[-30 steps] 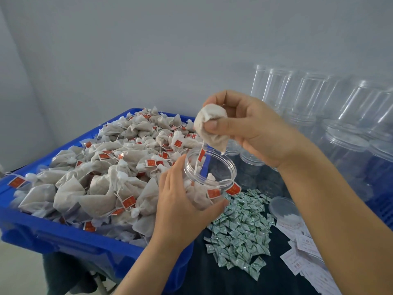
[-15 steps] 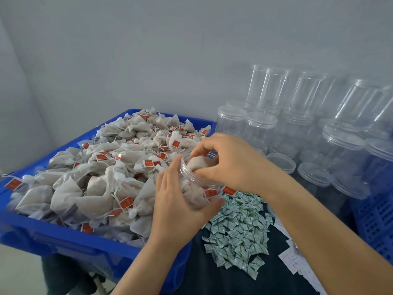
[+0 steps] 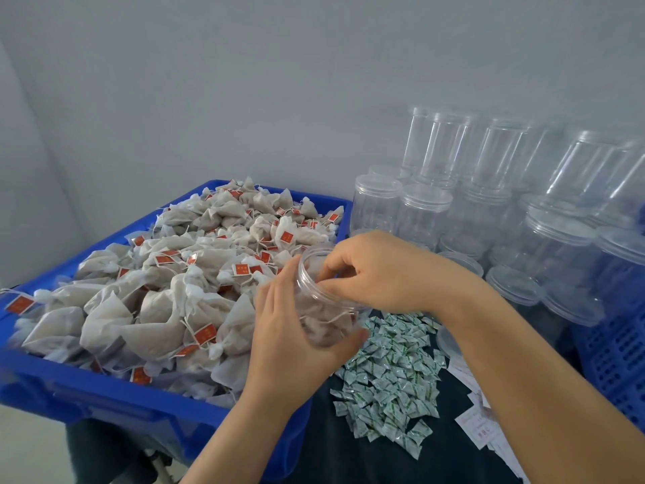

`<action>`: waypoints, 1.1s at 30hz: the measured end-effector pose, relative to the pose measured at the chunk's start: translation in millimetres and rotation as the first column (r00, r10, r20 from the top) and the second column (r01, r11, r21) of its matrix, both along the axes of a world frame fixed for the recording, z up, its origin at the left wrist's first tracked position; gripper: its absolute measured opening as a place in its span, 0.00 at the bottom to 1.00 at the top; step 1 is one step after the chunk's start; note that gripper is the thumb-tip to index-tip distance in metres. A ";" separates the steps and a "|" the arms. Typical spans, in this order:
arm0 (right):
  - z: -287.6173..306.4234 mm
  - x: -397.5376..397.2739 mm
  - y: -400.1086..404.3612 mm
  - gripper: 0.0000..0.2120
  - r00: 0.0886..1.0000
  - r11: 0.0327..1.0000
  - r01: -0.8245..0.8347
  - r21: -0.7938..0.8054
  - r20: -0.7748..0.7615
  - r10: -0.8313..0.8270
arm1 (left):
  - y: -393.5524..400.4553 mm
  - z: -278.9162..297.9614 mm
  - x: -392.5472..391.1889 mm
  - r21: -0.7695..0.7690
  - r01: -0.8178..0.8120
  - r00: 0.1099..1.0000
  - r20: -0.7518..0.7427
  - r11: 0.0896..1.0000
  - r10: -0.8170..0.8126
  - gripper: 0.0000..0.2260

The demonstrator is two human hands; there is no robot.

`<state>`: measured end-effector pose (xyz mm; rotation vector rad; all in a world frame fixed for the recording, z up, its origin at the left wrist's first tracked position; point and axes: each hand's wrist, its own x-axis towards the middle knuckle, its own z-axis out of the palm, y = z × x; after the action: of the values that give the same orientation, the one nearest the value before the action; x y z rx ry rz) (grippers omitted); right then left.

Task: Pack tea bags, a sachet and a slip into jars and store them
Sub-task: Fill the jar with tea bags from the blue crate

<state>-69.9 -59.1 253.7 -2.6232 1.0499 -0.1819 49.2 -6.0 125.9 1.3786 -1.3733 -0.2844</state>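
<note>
- The blue crate at my left is heaped with tea bags; a loose string tag could catch on my sleeve.
- My left hand wraps the open jar, tilted over the crate edge. If my hold weakens, I think it slides and spills.
- My right hand curls its fingertips into the jar mouth; whether they pinch a bag I cannot tell. Pushing hard may tear one.
- The sachets, slips and the empty jars wait at my right, near my forearm, which could knock them.

Crate of tea bags left — sachets right, jars behind
</note>
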 end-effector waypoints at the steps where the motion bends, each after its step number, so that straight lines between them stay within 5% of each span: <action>1: 1.0 -1.3 0.5 0.10 1.000 1.000 -0.003 0.010 0.001 0.003 | 0.0 -0.4 0.3 0.001 -0.002 1.000 -0.004 1.000 0.002 0.47; 6: 1.4 -6.7 7.7 0.25 0.993 0.985 -0.070 0.158 0.105 0.054 | -1.2 -0.5 2.0 -0.010 0.007 1.000 -0.022 1.000 -0.007 0.46; 9: -1.1 -8.2 10.4 0.46 0.997 0.970 -0.074 0.230 0.006 0.075 | -2.8 -2.8 1.9 0.002 -0.006 1.000 -0.027 1.000 0.006 0.46; 12: -1.0 -8.1 7.7 0.53 0.985 0.964 -0.132 0.231 -0.079 0.154 | -3.7 -4.5 1.7 0.001 -0.009 1.000 -0.015 1.000 0.009 0.45; 20: -3.0 4.9 6.9 0.47 0.980 0.961 -0.081 0.266 -0.152 0.125 | -4.1 -2.9 0.9 -0.037 -0.005 1.000 0.018 0.999 0.005 0.45; 23: -3.8 3.8 7.7 0.36 0.993 0.959 -0.116 0.258 0.036 0.110 | -3.8 -1.6 1.0 -0.017 -0.006 1.000 -0.006 1.000 0.006 0.43; 27: -2.4 -5.0 7.9 0.44 0.971 0.963 -0.077 0.257 0.238 0.014 | -2.5 -1.8 0.7 -0.013 -0.002 1.000 -0.010 1.000 0.002 0.45; 33: -8.6 -3.0 9.5 0.32 0.996 0.981 -0.045 0.190 0.088 0.029 | -3.8 -1.7 0.3 -0.005 -0.020 1.000 0.000 1.000 0.020 0.42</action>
<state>-72.9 -49.7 245.1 -2.4384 0.9400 -0.1725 49.5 -9.7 124.2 1.3877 -1.3583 -0.2677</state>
